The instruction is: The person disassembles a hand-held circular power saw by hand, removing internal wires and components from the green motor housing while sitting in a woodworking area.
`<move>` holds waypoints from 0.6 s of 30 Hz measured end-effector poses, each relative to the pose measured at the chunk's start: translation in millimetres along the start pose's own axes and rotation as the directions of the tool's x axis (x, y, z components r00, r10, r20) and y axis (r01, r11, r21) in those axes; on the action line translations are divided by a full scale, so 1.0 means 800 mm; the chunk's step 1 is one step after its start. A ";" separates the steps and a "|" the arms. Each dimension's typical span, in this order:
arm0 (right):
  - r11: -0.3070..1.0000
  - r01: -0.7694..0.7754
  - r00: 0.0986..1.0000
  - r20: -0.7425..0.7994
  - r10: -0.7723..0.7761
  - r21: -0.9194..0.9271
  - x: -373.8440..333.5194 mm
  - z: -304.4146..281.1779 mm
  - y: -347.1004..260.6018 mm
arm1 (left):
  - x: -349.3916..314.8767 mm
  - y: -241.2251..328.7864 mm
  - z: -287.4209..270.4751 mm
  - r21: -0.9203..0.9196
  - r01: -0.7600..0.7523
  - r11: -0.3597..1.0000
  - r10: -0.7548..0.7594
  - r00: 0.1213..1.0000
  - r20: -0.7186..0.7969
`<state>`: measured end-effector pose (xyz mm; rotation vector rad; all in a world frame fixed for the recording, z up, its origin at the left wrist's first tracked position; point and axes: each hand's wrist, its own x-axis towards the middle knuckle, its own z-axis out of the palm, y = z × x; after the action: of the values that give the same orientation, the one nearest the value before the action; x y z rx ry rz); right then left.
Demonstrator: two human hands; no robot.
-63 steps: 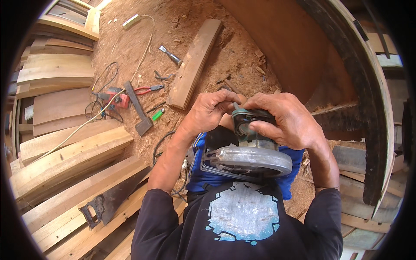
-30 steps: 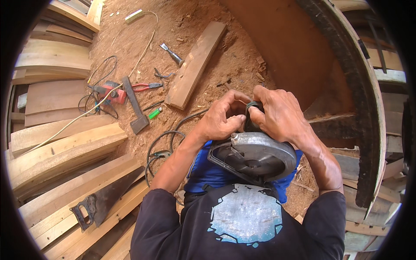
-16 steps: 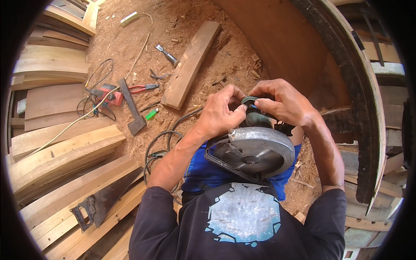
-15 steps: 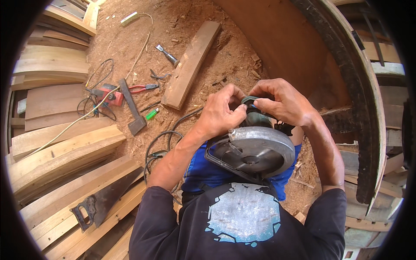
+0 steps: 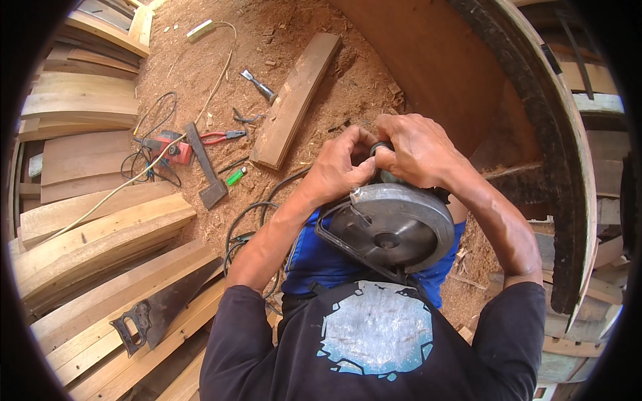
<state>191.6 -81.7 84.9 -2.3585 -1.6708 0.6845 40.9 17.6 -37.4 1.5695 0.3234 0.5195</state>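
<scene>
A circular saw [image 5: 394,230] with a grey metal guard and round blade lies across my lap, blade side facing up. My left hand [image 5: 341,164] is closed at the saw's far end, thumb and fingers pinching by a dark ring-like part [image 5: 381,147]. My right hand [image 5: 418,150] curls over the same spot from the other side, its thumb pressed against that part. My fingers cover most of the motor end, so I cannot tell exactly what the dark part is.
On the sawdust lie a thick plank [image 5: 297,100], a chisel [image 5: 258,85], red-handled pliers [image 5: 223,137], a hammer-like tool [image 5: 206,167], a green lighter [image 5: 236,176] and a red power tool [image 5: 167,147]. A handsaw [image 5: 160,307] rests on stacked boards at left. A curved wooden structure [image 5: 535,100] rises right.
My right hand has moved slightly left and rolled further over the dark part, its elbow shifting outward. My left hand has barely moved, and the saw stays on my lap.
</scene>
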 end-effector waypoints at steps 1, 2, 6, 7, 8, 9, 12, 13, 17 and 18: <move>1.000 -0.005 1.000 -0.029 0.006 0.011 0.001 0.002 0.000 | 0.002 -0.002 -0.001 0.001 0.000 1.000 0.000 1.000 0.001; 1.000 -0.005 1.000 -0.030 0.006 0.012 0.001 0.002 0.002 | 0.005 -0.005 -0.003 0.042 0.004 0.999 -0.004 1.000 0.009; 0.986 0.125 0.992 -0.015 -0.124 0.108 -0.009 -0.005 0.035 | 0.007 0.008 0.005 0.048 0.103 0.994 -0.105 0.994 0.035; 0.962 0.220 0.976 -0.036 -0.217 0.163 -0.013 -0.006 0.045 | 0.008 0.012 0.006 0.047 0.102 0.994 -0.104 0.994 0.036; 0.956 0.261 0.965 -0.070 -0.254 0.137 -0.018 -0.003 0.050 | 0.010 0.014 0.006 0.077 0.098 0.992 -0.101 0.994 0.043; 0.956 0.261 0.965 -0.071 -0.253 0.138 -0.018 0.000 0.049 | 0.011 0.015 0.006 0.110 0.094 0.990 -0.100 0.994 0.050; 0.978 0.123 0.991 -0.064 -0.114 0.168 -0.016 0.003 0.041 | 0.013 0.004 0.001 0.140 0.138 0.981 -0.150 0.986 0.078; 0.984 0.094 0.995 -0.050 -0.087 0.153 -0.016 0.001 0.038 | 0.013 0.000 -0.001 0.141 0.138 0.980 -0.149 0.986 0.077; 0.993 0.106 0.994 -0.021 -0.105 0.048 -0.008 -0.002 0.029 | 0.014 -0.005 -0.005 0.100 0.113 0.989 -0.123 0.988 0.096; 0.994 0.105 0.994 -0.020 -0.104 0.043 -0.006 -0.003 0.028 | 0.015 -0.004 -0.005 0.084 0.145 0.986 -0.152 0.984 0.090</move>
<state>210.2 -93.6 79.2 -2.2226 -1.7391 0.6733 49.3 27.2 -38.9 1.6243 0.3874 0.3174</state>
